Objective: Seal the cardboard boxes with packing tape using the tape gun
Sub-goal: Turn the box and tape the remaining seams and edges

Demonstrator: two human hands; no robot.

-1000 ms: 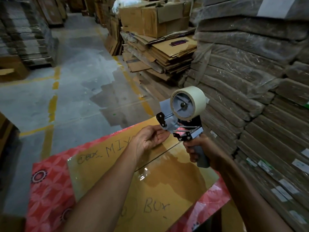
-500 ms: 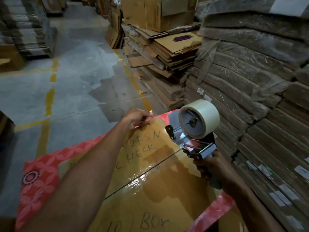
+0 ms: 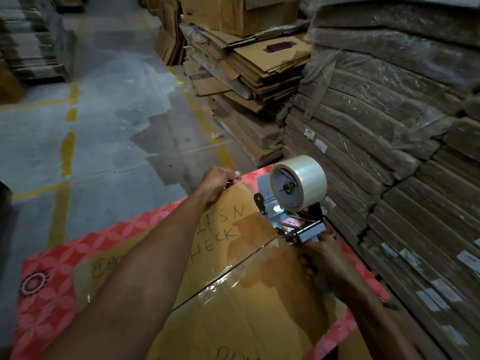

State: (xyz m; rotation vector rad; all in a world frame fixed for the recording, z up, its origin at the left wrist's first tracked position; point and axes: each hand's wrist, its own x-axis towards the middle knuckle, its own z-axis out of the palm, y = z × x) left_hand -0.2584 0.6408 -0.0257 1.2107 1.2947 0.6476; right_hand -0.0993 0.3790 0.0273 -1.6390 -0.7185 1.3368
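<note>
A cardboard box with a red patterned border and handwritten marks fills the lower middle; shiny clear tape covers its top and centre seam. My right hand grips the handle of the tape gun, which stands over the box's right side with its pale tape roll on top. My left hand reaches to the box's far edge, fingers curled over it, apparently pinching something there that I cannot make out.
Wrapped stacks of flattened cartons rise close on the right. More flat cardboard and an open box are piled behind. Grey concrete floor with yellow lines stretches to the left, with stacks at far left.
My left hand moved from beside the tape gun out to the box's far edge. The tape gun shifted right and slightly back along the box top.
</note>
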